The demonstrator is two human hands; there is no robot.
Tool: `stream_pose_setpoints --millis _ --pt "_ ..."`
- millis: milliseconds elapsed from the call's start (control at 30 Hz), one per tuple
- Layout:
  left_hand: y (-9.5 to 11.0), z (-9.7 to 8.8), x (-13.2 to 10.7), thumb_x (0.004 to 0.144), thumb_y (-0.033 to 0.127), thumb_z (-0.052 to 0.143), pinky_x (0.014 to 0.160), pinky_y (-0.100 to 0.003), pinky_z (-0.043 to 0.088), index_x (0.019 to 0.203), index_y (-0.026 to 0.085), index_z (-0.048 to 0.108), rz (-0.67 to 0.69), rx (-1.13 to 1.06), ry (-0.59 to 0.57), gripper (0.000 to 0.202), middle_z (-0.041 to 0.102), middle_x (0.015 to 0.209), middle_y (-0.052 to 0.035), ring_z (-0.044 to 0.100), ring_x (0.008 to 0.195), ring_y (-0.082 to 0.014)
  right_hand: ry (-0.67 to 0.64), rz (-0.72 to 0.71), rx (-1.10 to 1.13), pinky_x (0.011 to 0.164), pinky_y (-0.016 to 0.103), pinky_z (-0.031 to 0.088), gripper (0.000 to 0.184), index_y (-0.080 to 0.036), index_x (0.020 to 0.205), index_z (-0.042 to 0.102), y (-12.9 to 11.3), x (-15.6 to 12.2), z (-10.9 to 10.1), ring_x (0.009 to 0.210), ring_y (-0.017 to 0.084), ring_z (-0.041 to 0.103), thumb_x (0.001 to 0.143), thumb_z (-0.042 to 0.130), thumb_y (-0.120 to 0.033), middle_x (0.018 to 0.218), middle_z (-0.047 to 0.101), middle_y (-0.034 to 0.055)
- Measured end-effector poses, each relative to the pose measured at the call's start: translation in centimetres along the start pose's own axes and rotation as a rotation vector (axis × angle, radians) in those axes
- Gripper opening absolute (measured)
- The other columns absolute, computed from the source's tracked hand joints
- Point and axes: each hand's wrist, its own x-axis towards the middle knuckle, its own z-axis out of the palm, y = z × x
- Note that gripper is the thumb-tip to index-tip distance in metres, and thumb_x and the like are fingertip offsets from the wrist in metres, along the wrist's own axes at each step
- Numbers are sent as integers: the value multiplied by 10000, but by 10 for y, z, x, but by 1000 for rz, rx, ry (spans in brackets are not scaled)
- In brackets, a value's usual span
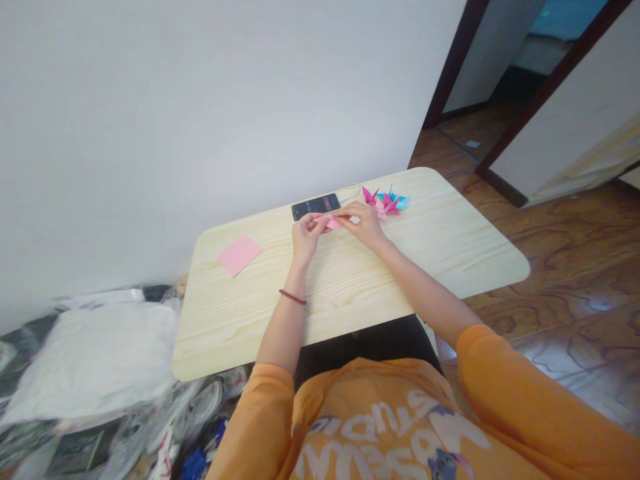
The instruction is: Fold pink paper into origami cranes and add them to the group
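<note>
A small folded piece of pink paper (332, 223) is pinched between both hands over the far middle of the light wooden table (350, 293). My left hand (305, 235) grips its left end, thumb and fingers pressed together. On its right end, the fingers of my right hand (363, 223) are closed. My fingers cover parts of the paper, so its exact folds do not show. Just behind my hands lies a phone (316, 205) with a lit screen. Several folded paper cranes (387, 203) in pink, magenta and blue sit close together, right of my right hand.
A pink stack or sheet of square paper (239, 255) lies at the table's left. A white wall (225, 120) borders the far edge. Plastic bags and a white bundle (105, 360) crowd the left side. To the right are wooden floor (520, 247) and a doorway.
</note>
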Motion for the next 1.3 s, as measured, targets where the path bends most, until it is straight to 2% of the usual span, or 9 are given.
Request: stream_pose_setpoints --millis 500,800,1100,1300 --pt "-2 -2 0 671 392 760 668 -268 564 773 158 614 30 73 -14 294 669 693 -17 656 669 -132 -6 -26 14 764 339 452 96 -236 772 726 7 -1 4 742 183 568 794 683 -318 762 670 37" --pt "-9 -6 4 695 397 738 673 -277 578 856 155 658 89 114 -76 301 690 752 -31 661 683 -134 17 -192 -58 674 315 455 151 -190 749 699 13 1 4 678 162 558 821 665 -318 705 648 34" --pt "-7 -8 6 674 402 749 677 -281 581 816 146 658 80 58 -38 306 690 728 -30 660 679 -134 51 -114 35 642 309 470 248 -193 761 702 8 1 4 654 153 563 802 665 -434 725 661 41" --pt "-5 -7 6 664 413 759 667 -269 579 807 154 643 94 23 -30 318 680 729 -20 652 672 -124 75 -62 92 639 305 474 256 -188 764 703 10 1 4 669 155 580 805 654 -436 738 660 45"
